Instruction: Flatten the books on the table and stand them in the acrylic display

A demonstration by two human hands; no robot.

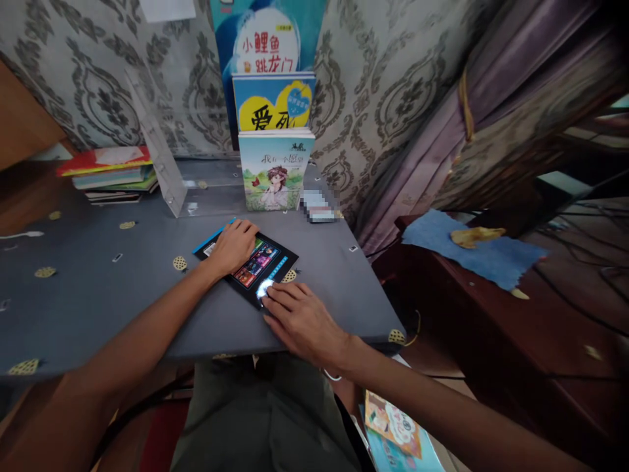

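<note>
A dark book (260, 265) with colourful pictures and a barcode lies at a slant on the grey tabletop. My left hand (236, 246) rests flat on its upper left part, fingers stretched out and covering some of the cover. Over the near right corner is my right hand (304, 321), with its fingers extended and their tips touching the book beside a bright patch of glare. Neither hand is wrapped around anything. Just beyond stands a thin upright book (272, 174) with a drawn figure on its pale green and blue cover.
Behind it stand a yellow and blue book (246, 105) and a taller teal book (223, 39). A clear acrylic stand (164, 157) and a book stack (115, 177) are on the left. A blue cloth (432, 239) lies on the brown furniture at right.
</note>
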